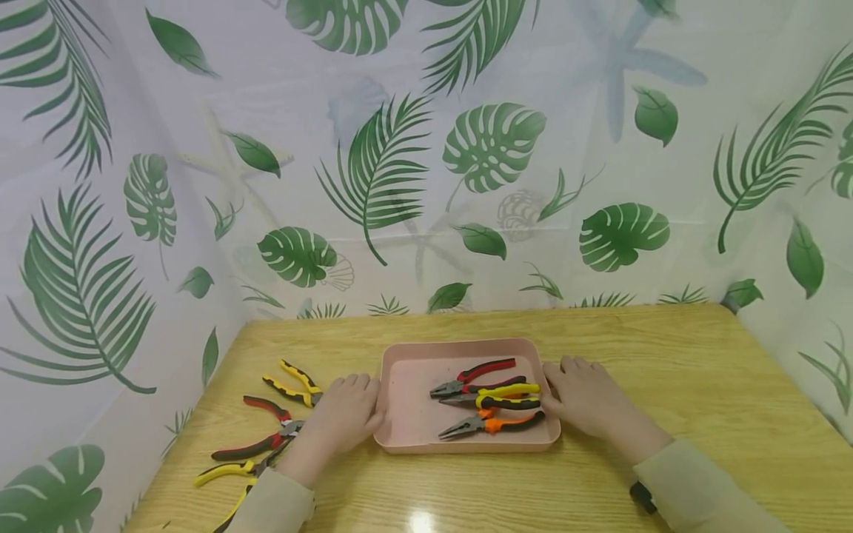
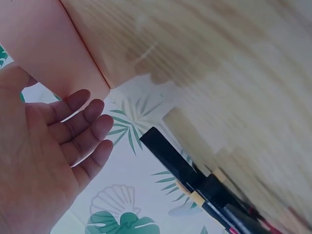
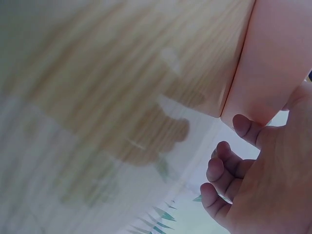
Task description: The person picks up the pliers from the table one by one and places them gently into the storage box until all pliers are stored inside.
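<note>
A shallow pink tray (image 1: 409, 448) sits on the wooden table between the two hands. Its right half holds red-and-black pliers (image 1: 489, 366), yellow-and-black pliers (image 1: 509, 402) and orange-and-black long-nose pliers (image 1: 493, 424). The left hand (image 1: 349, 407) grips the tray's left side, its thumb at the rim and index finger against the outer wall (image 2: 44, 48). At the opposite side the right hand (image 1: 583, 392) holds the wall likewise, thumb over the rim; its other fingers (image 3: 224, 170) curve loosely outside the tray.
Left of the tray lie yellow-and-black pliers (image 1: 291, 383), red-handled pliers (image 1: 263, 444) and yellow-handled pliers (image 1: 229, 471), partly hidden by the left hand and sleeve (image 1: 276, 503). A leaf-printed sheet (image 1: 413, 185) hangs behind the table (image 1: 666, 355) and at its sides.
</note>
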Demonstrator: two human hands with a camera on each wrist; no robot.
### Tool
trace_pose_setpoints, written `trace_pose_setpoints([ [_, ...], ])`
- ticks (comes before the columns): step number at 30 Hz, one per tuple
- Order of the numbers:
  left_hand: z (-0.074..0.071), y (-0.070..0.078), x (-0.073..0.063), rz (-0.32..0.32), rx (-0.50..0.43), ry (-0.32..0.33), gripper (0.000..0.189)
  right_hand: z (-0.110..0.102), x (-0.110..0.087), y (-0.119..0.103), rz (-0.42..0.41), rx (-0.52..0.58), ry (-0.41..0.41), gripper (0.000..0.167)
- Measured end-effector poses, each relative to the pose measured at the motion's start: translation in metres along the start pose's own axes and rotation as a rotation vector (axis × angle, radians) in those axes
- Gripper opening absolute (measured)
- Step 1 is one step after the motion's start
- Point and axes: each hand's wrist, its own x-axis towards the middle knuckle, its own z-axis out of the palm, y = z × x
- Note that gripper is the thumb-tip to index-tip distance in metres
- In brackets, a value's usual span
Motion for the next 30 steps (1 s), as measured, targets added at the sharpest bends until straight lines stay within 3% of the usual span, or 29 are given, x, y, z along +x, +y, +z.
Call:
trace_pose_setpoints([
  [9,-0.004,-0.001,-0.001,0.008,0.027,-0.057,0.03,0.002,-0.001,0.0,-0.006,0.032,0.001,0.018],
  [16,-0.009,-0.007,-0.002,0.03,0.047,-0.034,0.026,-0.002,-0.001,-0.001,-0.011,0.03,0.014,0.017],
  [23,-0.02,-0.013,-0.003,0.032,0.056,-0.065,0.026,-0.001,0.0,0.0,-0.01,0.035,0.008,0.017],
  [30,-0.02,-0.022,-0.005,0.034,0.077,-0.049,0.02,0.0,0.0,0.001,-0.004,0.047,-0.003,0.017],
])
